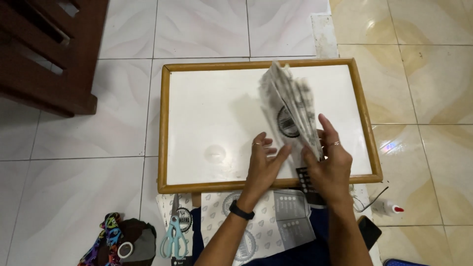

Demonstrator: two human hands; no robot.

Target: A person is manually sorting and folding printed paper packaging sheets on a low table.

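Head cam, looking down at a wood-framed white board (197,123) lying flat on a tiled floor (74,172).

R hand (331,165): fingers curled round the lower end of a folded printed paper sheet (290,106), thumb side pressed to it; the grip looks firm. Sheet stands up off the board, fanned in pleats, upper end tilted away from me, over the board's right half.

L hand (263,160): mostly open, fingers spread and extended toward the sheet's lower edge, fingertips touching or just beside it. Can't tell if it's pinching anything. Black wristband (241,211) on that arm.

Near side of board: more printed sheets (266,221) under my forearms. Scissors w/ pale teal handles (173,239) to the left of them, tape roll (125,249) on a patterned cloth bundle (106,241) further left. Glue bottle w/ red cap (387,208) on floor to the right, well apart from scissors. Dark wooden furniture (49,54) top left.
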